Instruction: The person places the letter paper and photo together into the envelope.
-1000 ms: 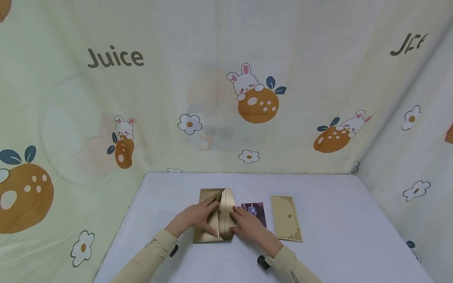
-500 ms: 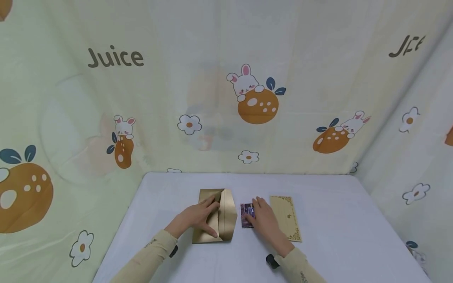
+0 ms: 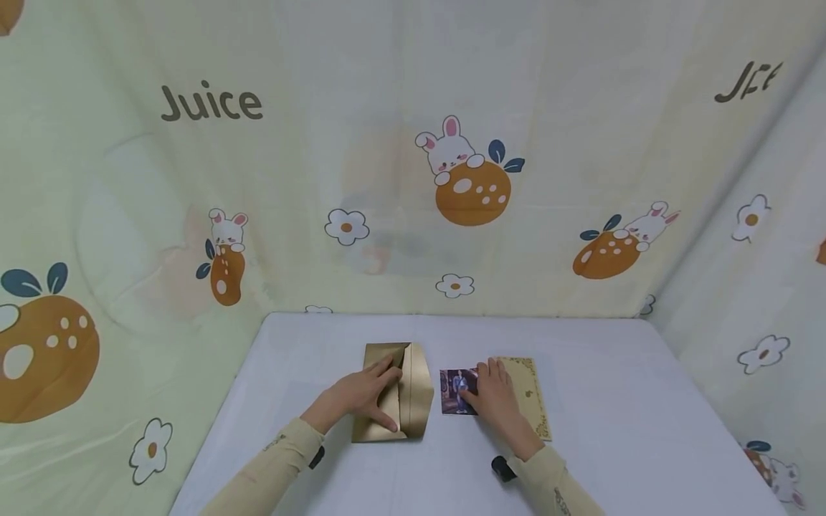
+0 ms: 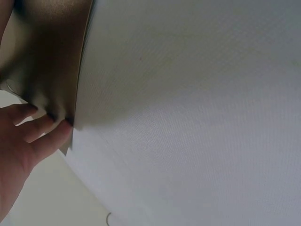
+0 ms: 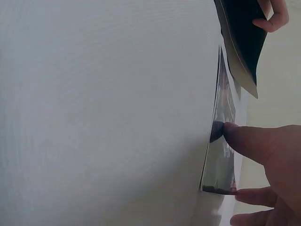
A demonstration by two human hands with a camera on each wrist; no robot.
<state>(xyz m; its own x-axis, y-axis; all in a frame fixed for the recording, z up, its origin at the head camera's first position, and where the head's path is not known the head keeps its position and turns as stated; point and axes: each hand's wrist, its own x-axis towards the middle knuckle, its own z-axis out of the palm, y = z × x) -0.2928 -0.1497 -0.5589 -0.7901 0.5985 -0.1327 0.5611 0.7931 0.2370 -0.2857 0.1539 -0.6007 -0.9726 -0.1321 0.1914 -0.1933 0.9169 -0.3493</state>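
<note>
A gold envelope lies on the white table, its flap folded out to the right. My left hand rests on its left part with fingers spread, thumb near the mouth. In the left wrist view, the left fingertips touch the envelope near its edge. Right of the envelope lies a glossy photo. My right hand is at its right side: the thumb touches the photo's surface, and the fingers reach past its right edge. The right wrist view shows the thumb on the photo.
A cream card with ornate gold corners lies right of the photo, partly covered by my right hand. The white tabletop extends to the right. A printed curtain hangs behind the table and at both sides.
My right hand has left the envelope's flap and moved right, across the photo to its right edge. The flap has spread slightly wider. My left hand stays in place on the envelope.
</note>
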